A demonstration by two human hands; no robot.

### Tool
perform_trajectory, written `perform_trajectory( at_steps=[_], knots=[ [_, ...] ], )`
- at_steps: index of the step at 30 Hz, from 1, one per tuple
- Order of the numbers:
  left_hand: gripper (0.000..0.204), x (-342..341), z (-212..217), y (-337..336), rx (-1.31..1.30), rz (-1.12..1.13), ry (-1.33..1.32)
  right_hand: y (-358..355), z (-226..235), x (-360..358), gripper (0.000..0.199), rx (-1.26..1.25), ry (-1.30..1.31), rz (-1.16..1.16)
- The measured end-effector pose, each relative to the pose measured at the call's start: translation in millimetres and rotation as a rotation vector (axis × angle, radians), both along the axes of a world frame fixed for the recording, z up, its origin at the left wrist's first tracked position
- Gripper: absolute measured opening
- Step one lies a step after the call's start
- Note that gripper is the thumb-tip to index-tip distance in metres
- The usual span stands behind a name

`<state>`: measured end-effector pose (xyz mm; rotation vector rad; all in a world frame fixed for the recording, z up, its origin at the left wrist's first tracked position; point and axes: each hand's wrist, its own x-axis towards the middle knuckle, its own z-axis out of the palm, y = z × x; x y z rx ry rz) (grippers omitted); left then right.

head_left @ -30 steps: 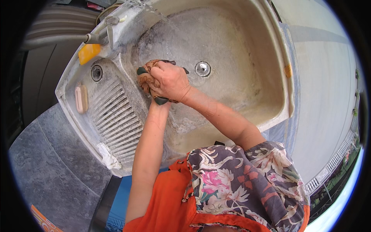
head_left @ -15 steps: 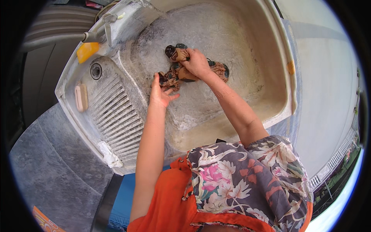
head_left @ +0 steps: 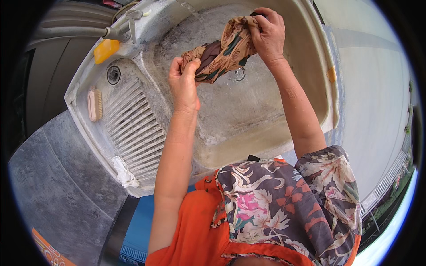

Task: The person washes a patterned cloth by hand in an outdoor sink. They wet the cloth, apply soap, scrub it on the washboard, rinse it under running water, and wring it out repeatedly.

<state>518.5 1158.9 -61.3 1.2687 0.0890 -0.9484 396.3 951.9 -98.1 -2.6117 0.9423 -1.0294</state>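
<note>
Here's the tan, dark-patterned fabric (head_left: 237,42), held up over the pale, stained sink basin (head_left: 244,106), left hand (head_left: 183,82) clamped on one end, right hand (head_left: 269,37) on the other! Partly opened out, it seems, folds left to spread; the pink-backed bristle brush (head_left: 92,105) lies untouched.

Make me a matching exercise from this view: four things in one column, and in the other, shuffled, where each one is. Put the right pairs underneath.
Things
1. patterned cloth
2. scrubbing brush
3. yellow-orange object
4. crumpled white item

Places
A. right beside the tap
B. between the left hand and the right hand
C. at the lower end of the ribbed board, nearest the person
D. left of the ribs, bristles facing right

Right pairs: 1-B, 2-D, 3-A, 4-C
</note>
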Motion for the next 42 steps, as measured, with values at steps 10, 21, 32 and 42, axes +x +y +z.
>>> perform_trajectory(
  at_steps=[10,21,32,42],
  knots=[
    [0.051,-17.8,-66.1,80.6,0.657,-0.814,-0.625,0.2,-35.0,-144.8,0.059,0.768,0.657,-0.071],
    [0.066,-14.9,-111.2,82.4,0.01,-0.075,0.763,205.2,22.4,30.6,0.018,1.089,0.173,0.693],
    [0.044,-16.8,-21.6,36.5,0.211,-0.295,-0.148,13.5,-55.5,-34.4,0.011,0.248,0.551,-0.215],
    [0.077,6.3,-47.6,69.1,0.518,-0.361,-0.076,42.8,-82.2,-40.9,0.077,0.524,0.9,-0.176]
  ],
)
